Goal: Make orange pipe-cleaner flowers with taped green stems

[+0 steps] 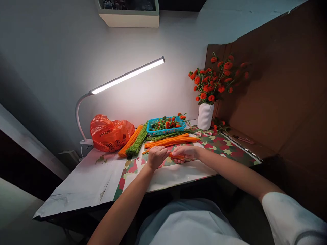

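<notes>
Over the near part of the table, my left hand (158, 156) is closed, its fingertips meeting my right hand (184, 152). Between them run orange pipe cleaners (178, 157), gripped by my right hand's curled fingers; the left fingers pinch at the left end, partly hidden. Just behind the hands lies a loose pile of orange pipe cleaners (168, 140). Green pipe cleaners (138, 141) lie in a thick bundle to the left, alongside an orange bundle (130, 141).
A blue basket (166, 132) holds small orange flowers with green stems. Tape rolls (197, 134) lie right of it. A white ribbed vase (205, 116) of orange flowers stands back right. An orange plastic bag (111, 133) and a lit lamp (127, 75) are at left; cardboard (276, 78) walls the right.
</notes>
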`<state>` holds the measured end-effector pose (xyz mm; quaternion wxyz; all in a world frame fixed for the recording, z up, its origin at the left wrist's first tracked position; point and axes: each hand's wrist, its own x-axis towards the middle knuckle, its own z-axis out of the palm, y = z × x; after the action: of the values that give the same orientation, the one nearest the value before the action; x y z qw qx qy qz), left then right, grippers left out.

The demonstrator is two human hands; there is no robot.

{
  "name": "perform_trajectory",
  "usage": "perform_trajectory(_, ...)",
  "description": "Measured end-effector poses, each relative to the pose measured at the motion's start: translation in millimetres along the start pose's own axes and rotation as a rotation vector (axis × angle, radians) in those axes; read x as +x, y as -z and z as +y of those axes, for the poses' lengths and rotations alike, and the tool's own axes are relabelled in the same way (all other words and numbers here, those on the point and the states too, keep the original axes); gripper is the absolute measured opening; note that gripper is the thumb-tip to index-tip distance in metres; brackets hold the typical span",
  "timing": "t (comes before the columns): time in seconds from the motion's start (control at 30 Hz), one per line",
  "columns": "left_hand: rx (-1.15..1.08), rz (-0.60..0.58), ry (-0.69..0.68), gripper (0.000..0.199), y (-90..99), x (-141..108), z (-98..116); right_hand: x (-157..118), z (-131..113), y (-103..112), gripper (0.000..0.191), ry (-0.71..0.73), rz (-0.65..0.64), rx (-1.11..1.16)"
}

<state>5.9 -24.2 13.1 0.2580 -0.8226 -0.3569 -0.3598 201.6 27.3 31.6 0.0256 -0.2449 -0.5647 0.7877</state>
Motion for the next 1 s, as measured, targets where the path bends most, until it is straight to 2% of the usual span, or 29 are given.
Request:
perform_trajectory(0.23, 0.001, -0.058, 0.035, 0.047, -1.0, -1, 0, -1, 0, 2, 0.024, 0.010, -0.102, -0.054)
perform_trajectory(0.33, -0.022, -0.070, 0.054, 0.048, -3.2, -1, -1, -4, -7, -1, 0.026, 0.029, -0.060, -0.171)
perform_trajectory(0.43, -0.041, -0.098, 0.113, 0.049, -6.5, -3, -2, -9, -13, -11, 0.030, 0.085, 0.065, -0.374)
perform_trajectory(0.53, -0.056, -0.106, 0.170, 0.049, -9.5, -5, -4, -11, -14, -24, 0.031, 0.157, 0.217, -0.677)
perform_trajectory(0.67, -0.109, -0.092, 0.219, 0.050, -10.9, -5, -6, -5, -8, -33, 0.024, 0.345, 0.457, -1.081)
perform_trajectory(0.73, -0.137, -0.095, 0.243, 0.050, -10.8, -5, -6, 0, -2, -33, 0.021, 0.417, 0.536, -1.223)
perform_trajectory(0.83, -0.161, -0.118, 0.283, 0.050, -10.7, -5, -7, 7, 9, -31, 0.017, 0.430, 0.650, -1.339)
perform_trajectory(1.0, -0.209, -0.132, 0.379, 0.055, -13.0, -4, -7, 12, 19, -35, 0.022, 0.340, 0.779, -1.459)
